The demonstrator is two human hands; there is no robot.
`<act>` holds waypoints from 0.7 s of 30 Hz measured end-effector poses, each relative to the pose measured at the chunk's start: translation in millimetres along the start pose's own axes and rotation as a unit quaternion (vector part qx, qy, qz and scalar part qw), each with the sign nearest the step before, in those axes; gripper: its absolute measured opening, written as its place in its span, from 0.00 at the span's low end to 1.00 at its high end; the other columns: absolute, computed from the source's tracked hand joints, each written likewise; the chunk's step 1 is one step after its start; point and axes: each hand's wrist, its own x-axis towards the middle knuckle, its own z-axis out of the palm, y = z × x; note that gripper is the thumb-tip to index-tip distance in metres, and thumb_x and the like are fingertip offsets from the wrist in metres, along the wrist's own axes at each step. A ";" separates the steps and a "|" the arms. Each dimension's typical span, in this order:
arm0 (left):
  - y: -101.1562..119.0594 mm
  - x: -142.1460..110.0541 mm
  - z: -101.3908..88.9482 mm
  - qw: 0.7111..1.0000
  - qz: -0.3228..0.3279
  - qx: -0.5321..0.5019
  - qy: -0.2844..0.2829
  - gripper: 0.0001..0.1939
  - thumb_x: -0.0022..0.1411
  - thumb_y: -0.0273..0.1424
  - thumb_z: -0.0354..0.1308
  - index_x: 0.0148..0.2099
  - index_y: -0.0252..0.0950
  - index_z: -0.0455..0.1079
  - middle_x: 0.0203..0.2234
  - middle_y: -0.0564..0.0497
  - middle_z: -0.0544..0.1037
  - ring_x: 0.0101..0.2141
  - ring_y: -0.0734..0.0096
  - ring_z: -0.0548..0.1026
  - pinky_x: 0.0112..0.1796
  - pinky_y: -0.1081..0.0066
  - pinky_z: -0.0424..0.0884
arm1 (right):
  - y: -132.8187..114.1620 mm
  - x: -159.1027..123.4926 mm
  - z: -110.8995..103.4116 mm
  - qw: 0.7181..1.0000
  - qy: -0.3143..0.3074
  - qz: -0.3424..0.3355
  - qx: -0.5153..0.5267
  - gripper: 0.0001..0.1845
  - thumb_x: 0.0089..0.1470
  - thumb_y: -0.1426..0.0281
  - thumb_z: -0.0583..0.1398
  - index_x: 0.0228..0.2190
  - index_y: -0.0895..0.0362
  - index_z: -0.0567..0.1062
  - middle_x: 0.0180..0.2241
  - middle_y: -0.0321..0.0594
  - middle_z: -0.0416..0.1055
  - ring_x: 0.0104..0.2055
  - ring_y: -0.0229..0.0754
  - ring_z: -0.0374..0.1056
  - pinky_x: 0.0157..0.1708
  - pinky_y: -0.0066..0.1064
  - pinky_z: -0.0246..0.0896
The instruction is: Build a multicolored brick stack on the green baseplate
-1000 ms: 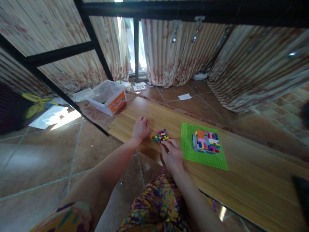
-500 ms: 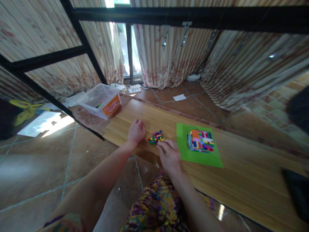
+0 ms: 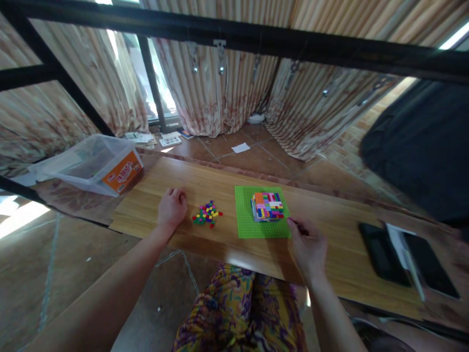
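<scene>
Brick block (image 3: 268, 206) built up several layers, loose bricks (image 3: 207, 213) unattached.
The block sits joined together on the green baseplate (image 3: 245, 227), its top closely covered; the loose pile lies to its left on the wooden table (image 3: 340, 239). The left hand (image 3: 172, 209) is curled left of the pile, contents hidden; the right hand (image 3: 310, 244) has its fingertips drawn together by the baseplate's right edge, whether around a brick I cannot tell.

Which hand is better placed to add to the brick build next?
Likely the right hand: its fingertips are at the edge of the green baseplate, near the brick build. The left hand rests farther off, beyond the loose bricks.
</scene>
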 end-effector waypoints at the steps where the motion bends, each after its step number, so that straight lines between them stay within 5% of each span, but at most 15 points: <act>1: 0.2 0.2 -0.4 1.000 -0.001 0.002 0.000 0.12 0.63 0.30 0.47 0.37 0.38 0.72 0.37 0.45 0.74 0.39 0.62 0.74 0.38 0.67 0.68 | 0.6 5.9 0.6 1.000 -0.003 -0.009 -0.006 0.16 0.53 0.57 0.61 0.33 0.56 0.80 0.32 0.41 0.78 0.31 0.42 0.71 0.32 0.33 0.64; 7: 0.9 0.4 -2.0 1.000 -0.003 -0.002 -0.002 0.12 0.63 0.29 0.47 0.38 0.38 0.72 0.37 0.45 0.74 0.39 0.62 0.73 0.38 0.67 0.68 | 0.2 21.4 14.9 0.992 -0.035 -0.096 -0.075 0.17 0.57 0.59 0.56 0.33 0.56 0.81 0.32 0.44 0.78 0.31 0.43 0.69 0.33 0.35 0.62; 21: 0.8 0.3 0.3 1.000 -0.007 -0.002 0.001 0.12 0.63 0.30 0.47 0.39 0.38 0.72 0.38 0.45 0.74 0.40 0.62 0.74 0.39 0.66 0.68 | 6.7 19.3 18.0 0.994 -0.007 -0.087 -0.066 0.18 0.57 0.57 0.57 0.35 0.55 0.81 0.35 0.43 0.79 0.31 0.42 0.70 0.34 0.34 0.64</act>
